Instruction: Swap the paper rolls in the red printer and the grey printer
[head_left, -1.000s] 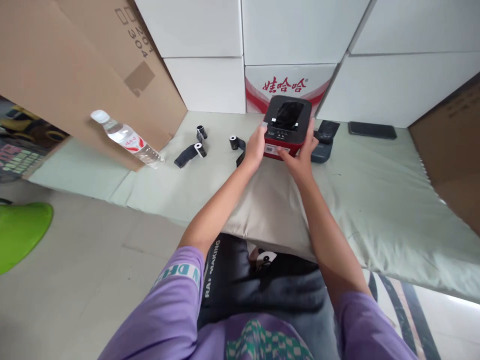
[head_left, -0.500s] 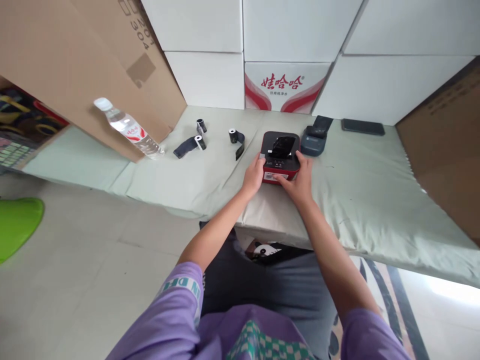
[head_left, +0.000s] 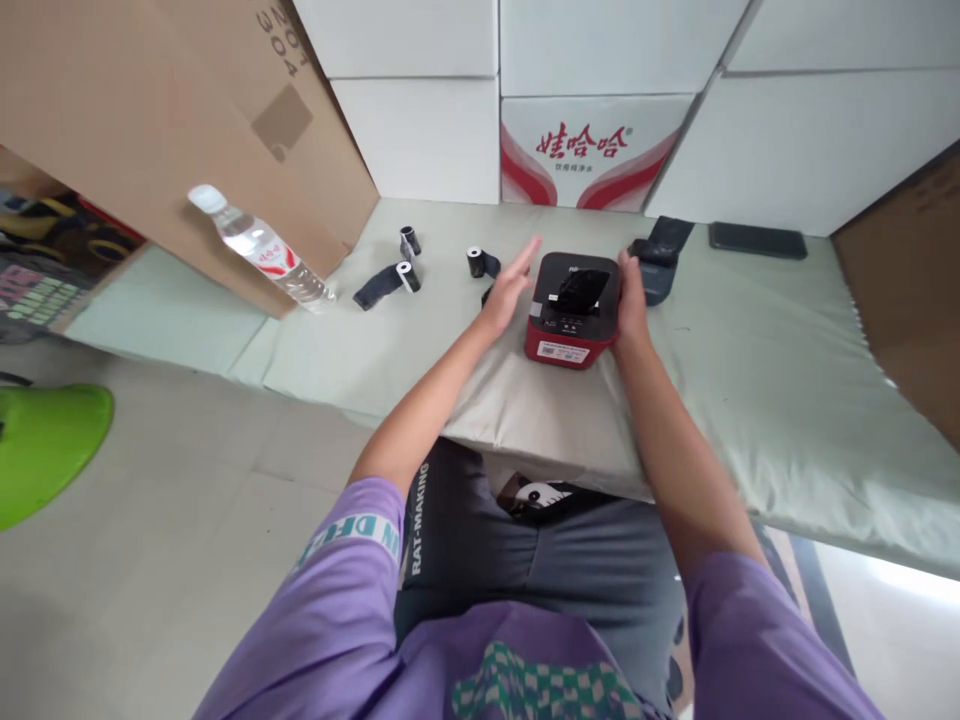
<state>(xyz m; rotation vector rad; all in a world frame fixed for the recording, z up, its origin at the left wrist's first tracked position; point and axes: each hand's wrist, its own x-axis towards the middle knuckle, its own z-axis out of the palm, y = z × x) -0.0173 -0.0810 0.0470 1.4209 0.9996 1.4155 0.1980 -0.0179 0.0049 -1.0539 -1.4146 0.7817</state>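
A small red and black thermal printer (head_left: 574,352) stands on the cloth-covered bench, with a black paper strip (head_left: 583,290) sticking out of its top and a white label on its front. My left hand (head_left: 510,292) is just left of it, fingers stretched out, with a small gap between. Along the printer's right side lies my right hand (head_left: 631,300), apparently touching it, its fingers straight and pointing away from me. Behind that hand is a dark blue-grey device (head_left: 657,280), also with a black strip coming out.
Several small black paper rolls, one of them partly unwound (head_left: 406,277), lie to the left. A water bottle (head_left: 274,258) leans against a cardboard box (head_left: 217,110). A black phone (head_left: 757,240) lies before stacked white boxes (head_left: 596,155). A green seat (head_left: 52,440) is at lower left.
Both hands have loosened from the printer's front corners. The left has come away to the left and straightened its fingers; the right has slid along the printer's right side.
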